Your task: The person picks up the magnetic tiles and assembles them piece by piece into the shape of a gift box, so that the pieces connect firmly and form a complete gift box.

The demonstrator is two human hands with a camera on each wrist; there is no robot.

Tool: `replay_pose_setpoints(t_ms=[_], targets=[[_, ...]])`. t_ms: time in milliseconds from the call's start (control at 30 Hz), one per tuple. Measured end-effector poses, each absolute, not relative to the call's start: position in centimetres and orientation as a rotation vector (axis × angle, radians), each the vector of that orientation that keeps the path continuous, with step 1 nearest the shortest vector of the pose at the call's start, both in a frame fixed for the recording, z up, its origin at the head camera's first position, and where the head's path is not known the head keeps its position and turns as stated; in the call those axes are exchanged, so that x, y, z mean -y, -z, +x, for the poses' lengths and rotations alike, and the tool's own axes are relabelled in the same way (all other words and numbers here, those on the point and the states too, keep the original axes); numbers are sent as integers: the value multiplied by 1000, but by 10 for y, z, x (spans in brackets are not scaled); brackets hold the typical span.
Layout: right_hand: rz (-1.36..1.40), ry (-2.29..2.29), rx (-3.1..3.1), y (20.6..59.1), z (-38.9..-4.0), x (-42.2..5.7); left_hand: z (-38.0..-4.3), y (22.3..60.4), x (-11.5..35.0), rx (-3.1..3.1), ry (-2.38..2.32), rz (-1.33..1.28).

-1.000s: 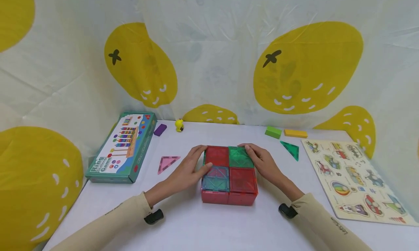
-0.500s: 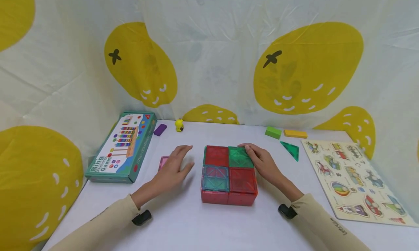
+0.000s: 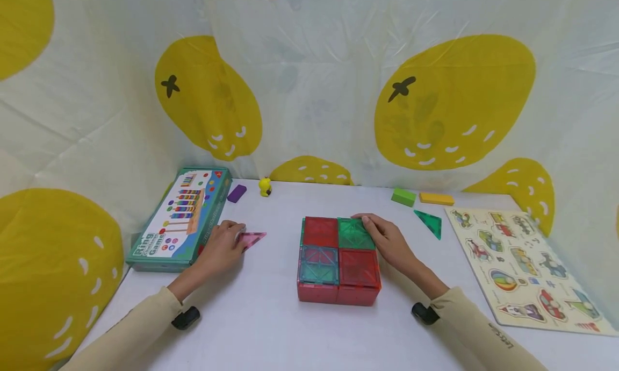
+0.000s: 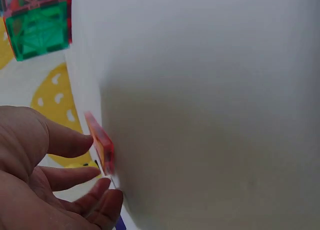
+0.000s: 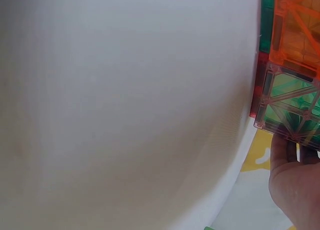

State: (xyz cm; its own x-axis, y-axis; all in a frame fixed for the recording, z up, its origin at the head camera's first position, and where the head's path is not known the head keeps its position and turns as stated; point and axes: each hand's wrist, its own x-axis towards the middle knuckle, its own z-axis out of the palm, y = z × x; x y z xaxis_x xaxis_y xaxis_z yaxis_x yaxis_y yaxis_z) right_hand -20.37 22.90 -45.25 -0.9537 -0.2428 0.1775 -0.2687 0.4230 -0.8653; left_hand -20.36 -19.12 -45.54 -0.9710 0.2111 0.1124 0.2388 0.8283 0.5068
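Observation:
A low square block of translucent magnetic tiles (image 3: 359,266), red, green and blue-green on top, sits mid-table. My right hand (image 3: 389,239) holds its far right corner, fingers hooked round the back edge. In the right wrist view, the fingers of the right hand (image 5: 295,180) reach the edge of its clear side. Far to the block's left, my left hand (image 3: 220,250) is over a pink triangular magnetic tile (image 3: 251,239). In the left wrist view, the thumb and fingertips of the left hand (image 4: 65,175) stand apart, right at the pink tile (image 4: 102,145).
A green game box (image 3: 176,220) stands close left of the left hand. Behind are a purple block (image 3: 237,193), a yellow figurine (image 3: 265,186), a green block (image 3: 403,197) and a yellow block (image 3: 437,198). A green triangular tile (image 3: 429,223) and a wooden puzzle board (image 3: 527,269) lie right.
My left hand has let go of the tile block and moved left to the pink triangular tile. My right hand stays at the block's far right corner.

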Motion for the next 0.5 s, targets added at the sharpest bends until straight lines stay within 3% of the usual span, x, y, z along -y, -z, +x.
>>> replay_pose_setpoints(t_ms=[500], targets=[[466, -1611, 2632, 453, -204, -230, -211, 455, 190, 2953, 840, -402]])
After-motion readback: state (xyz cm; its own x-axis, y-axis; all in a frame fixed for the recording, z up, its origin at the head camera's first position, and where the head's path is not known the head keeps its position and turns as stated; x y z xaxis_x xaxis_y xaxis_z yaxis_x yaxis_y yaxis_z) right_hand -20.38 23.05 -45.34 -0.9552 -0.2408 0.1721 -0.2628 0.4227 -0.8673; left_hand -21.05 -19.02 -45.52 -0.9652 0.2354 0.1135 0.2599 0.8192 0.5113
